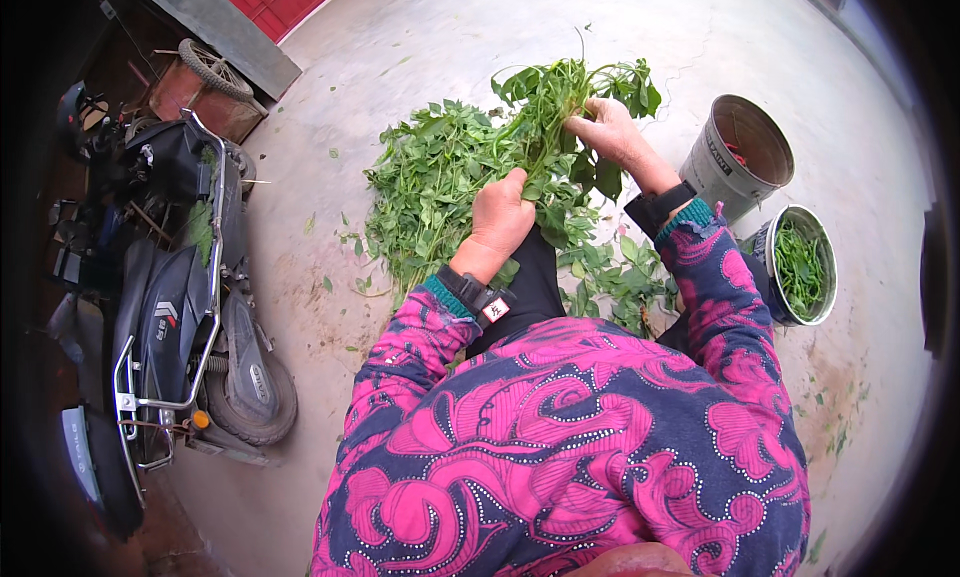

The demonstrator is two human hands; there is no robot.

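A leafy green plant (551,102) is held up in front of me by both hands. My left hand (502,217) is closed around its lower stems. Higher up and to the right, my right hand (611,135) grips it among the branches, its thumb pressing on the stems and some fingers hidden behind. Leaves droop beside the right hand. Just beyond my left hand lies a large heap of similar cut plants (425,177) on the floor. More loose leafy sprigs (622,282) lie between my legs.
At right stands a tall pail (712,157) with a few red things inside. Nearer, a smaller bucket (762,252) holds thin green pods, likely chili peppers (799,267). A parked scooter (165,297) takes up the left side. Scattered leaves dot the concrete floor (320,237).
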